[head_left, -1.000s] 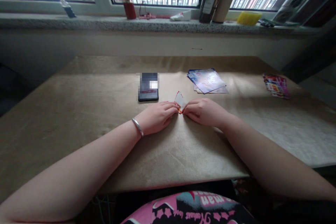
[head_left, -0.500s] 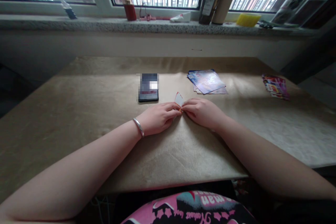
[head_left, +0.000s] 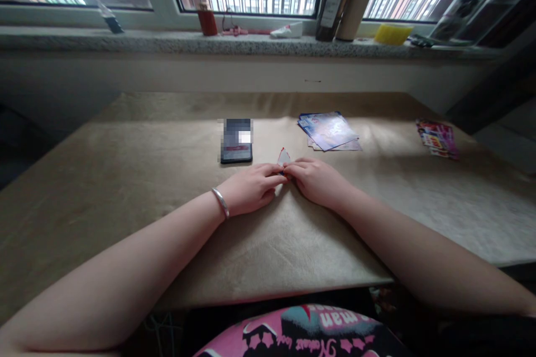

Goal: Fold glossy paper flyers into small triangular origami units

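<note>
A small folded piece of paper (head_left: 284,156), white with red along its edges, lies on the table between my hands. Its pointed tip sticks out beyond my fingers, and its near part is mostly hidden under them. My left hand (head_left: 253,187), with a silver bangle at the wrist, presses its fingers on the paper's left side. From the right, my right hand (head_left: 316,180) has its fingers closed on the same paper. The fingertips of both hands meet over it.
A phone (head_left: 237,142) lies beyond my left hand. A loose stack of printed paper sheets (head_left: 330,131) sits past my right hand, and colourful folded papers (head_left: 438,138) are at the far right. Bottles and a yellow sponge (head_left: 393,34) line the windowsill (head_left: 146,42).
My right hand has shifted slightly left, over the paper, so its fingertips now overlap my left fingers. The paper's tip has turned a little. My left hand has hardly moved.
</note>
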Motion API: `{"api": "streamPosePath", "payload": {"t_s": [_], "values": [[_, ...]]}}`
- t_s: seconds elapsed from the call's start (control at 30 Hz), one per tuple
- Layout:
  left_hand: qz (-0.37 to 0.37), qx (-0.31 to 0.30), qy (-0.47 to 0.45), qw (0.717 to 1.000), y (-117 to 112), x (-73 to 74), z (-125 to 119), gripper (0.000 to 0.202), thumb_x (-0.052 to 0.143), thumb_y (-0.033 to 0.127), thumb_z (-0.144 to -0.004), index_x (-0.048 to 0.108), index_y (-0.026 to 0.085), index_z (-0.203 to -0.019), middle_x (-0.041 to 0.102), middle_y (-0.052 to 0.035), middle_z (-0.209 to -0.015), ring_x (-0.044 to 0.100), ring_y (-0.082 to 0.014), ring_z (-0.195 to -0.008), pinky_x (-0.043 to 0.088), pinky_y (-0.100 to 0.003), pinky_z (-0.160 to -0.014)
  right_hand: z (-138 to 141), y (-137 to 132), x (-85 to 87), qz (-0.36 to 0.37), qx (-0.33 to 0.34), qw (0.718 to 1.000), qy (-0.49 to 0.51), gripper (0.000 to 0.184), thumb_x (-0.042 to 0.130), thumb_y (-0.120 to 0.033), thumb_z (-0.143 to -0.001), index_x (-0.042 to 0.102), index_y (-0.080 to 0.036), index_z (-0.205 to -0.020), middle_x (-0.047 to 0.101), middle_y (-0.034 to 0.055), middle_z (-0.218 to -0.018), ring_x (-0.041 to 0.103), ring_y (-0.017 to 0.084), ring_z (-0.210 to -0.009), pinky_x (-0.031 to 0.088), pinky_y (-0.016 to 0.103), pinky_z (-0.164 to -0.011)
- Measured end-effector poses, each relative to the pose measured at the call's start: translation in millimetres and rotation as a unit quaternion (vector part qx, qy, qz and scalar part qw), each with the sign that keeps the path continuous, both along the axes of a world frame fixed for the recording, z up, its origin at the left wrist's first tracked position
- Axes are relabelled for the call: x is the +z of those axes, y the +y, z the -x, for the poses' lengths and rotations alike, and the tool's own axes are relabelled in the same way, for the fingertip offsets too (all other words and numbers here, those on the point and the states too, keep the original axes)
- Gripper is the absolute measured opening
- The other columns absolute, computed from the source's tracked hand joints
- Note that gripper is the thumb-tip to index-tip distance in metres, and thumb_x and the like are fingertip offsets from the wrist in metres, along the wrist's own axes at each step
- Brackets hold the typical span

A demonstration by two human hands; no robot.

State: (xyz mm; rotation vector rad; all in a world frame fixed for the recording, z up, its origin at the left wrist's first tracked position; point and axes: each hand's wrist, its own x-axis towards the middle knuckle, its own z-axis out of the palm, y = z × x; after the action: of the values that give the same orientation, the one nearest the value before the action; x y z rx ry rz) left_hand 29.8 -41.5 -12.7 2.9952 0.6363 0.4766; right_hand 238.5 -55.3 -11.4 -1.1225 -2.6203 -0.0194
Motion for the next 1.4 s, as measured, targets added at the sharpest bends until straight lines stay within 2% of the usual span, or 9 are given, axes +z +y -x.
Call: {"api": "streamPosePath", "payload": {"t_s": [0.23, 0.47, 0.63, 0.9, 1.2, 1.4], "values": [[0.013, -0.004, -0.012, 1.0, 1.9, 1.3, 0.7, 0.036, 0.048, 0.011, -0.081, 0.06, 0.016, -0.114, 0.054, -0.0113, -0.127, 0.053, -0.0224, -0.115, 0.046, -0.038, -0.099, 1.6, 1.0, -0.5, 0.001, -0.03, 0.999, -0.026, 0.028, 0.041, -0.009, -0.088, 0.063, -0.01, -0.106, 0.068, 0.0114, -0.106, 0.06, 0.02, -0.101, 0.044, 0.031, -0.091], [0.061, -0.007, -0.011, 0.998, 3.6, 2.5, -0.6, 0.038, 0.047, 0.011, -0.08, 0.058, 0.015, -0.116, 0.053, -0.0118, -0.124, 0.052, -0.0216, -0.114, 0.043, -0.036, -0.101, 5.4, 4.7, 4.3, 0.014, -0.071, 0.996, -0.05, 0.023, 0.042, -0.016, -0.091, 0.06, -0.01, -0.105, 0.069, 0.0121, -0.099, 0.058, 0.022, -0.098, 0.043, 0.03, -0.084], [0.056, -0.008, -0.013, 0.998, 3.9, 2.7, -1.4, 0.038, 0.047, 0.011, -0.079, 0.058, 0.015, -0.115, 0.053, -0.0107, -0.124, 0.052, -0.022, -0.111, 0.045, -0.037, -0.098, 3.1, 9.3, 3.0, -0.004, -0.082, 0.995, -0.056, 0.026, 0.044, -0.021, -0.091, 0.06, -0.013, -0.111, 0.068, 0.0104, -0.109, 0.056, 0.023, -0.102, 0.042, 0.032, -0.086], [0.057, -0.009, -0.012, 0.998, 3.9, 3.8, -2.9, 0.038, 0.049, 0.01, -0.078, 0.059, 0.015, -0.114, 0.054, -0.0109, -0.12, 0.052, -0.0217, -0.109, 0.045, -0.036, -0.097, 0.8, 12.4, -1.3, -0.019, -0.075, 0.996, -0.051, 0.034, 0.043, -0.023, -0.092, 0.057, -0.017, -0.123, 0.056, 0.0058, -0.132, 0.054, 0.025, -0.102, 0.041, 0.037, -0.086], [0.055, -0.01, -0.024, 0.998, 5.9, 0.0, -2.4, 0.039, 0.048, 0.01, -0.077, 0.059, 0.017, -0.114, 0.054, -0.0103, -0.118, 0.052, -0.0208, -0.108, 0.045, -0.035, -0.096, 1.5, 16.6, -4.1, -0.035, -0.083, 0.994, -0.063, 0.036, 0.04, -0.024, -0.092, 0.056, -0.017, -0.123, 0.057, 0.0047, -0.131, 0.053, 0.024, -0.098, 0.039, 0.036, -0.087], [0.061, -0.002, -0.026, 0.998, 4.9, 1.1, -2.3, 0.037, 0.048, 0.009, -0.077, 0.061, 0.017, -0.111, 0.054, -0.0105, -0.117, 0.051, -0.0217, -0.108, 0.044, -0.037, -0.096, -1.5, 21.0, -8.3, -0.043, -0.1, 0.994, -0.029, 0.038, 0.044, -0.021, -0.088, 0.058, -0.019, -0.124, 0.057, 0.0091, -0.127, 0.052, 0.025, -0.103, 0.04, 0.04, -0.09]]}}
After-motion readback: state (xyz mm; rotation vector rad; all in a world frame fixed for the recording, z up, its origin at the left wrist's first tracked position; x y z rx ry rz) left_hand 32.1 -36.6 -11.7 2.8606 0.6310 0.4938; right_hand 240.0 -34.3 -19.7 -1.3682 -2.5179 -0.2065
